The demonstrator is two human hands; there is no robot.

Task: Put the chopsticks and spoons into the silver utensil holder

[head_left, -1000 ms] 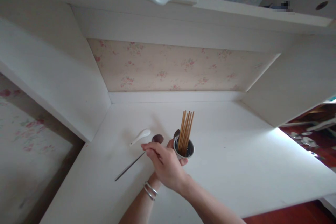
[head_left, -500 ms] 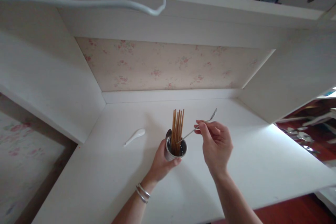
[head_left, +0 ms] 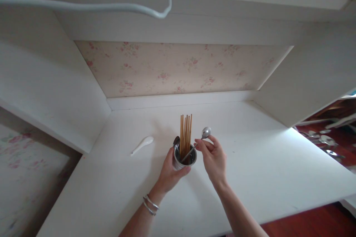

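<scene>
My left hand (head_left: 170, 170) is wrapped round a small round cup (head_left: 184, 159) standing on the white desk (head_left: 250, 170). The cup holds several wooden chopsticks (head_left: 185, 133) standing upright and another metal spoon (head_left: 176, 142) at its left rim. My right hand (head_left: 213, 158) pinches a metal spoon (head_left: 198, 143) near its bowl. That spoon's handle end is down inside the cup and its bowl points up and to the right.
A white ceramic spoon (head_left: 142, 144) lies on the desk left of the cup. Floral wallpaper (head_left: 178, 68) backs the alcove, with white side panels. A white cable (head_left: 83, 6) hangs overhead. More spoons (head_left: 324, 141) lie on a red surface at far right.
My right hand picked the metal spoon up from the desk on the left, carried it over to the right of the cup, and lowered its handle into the cup. My left hand stayed on the cup.
</scene>
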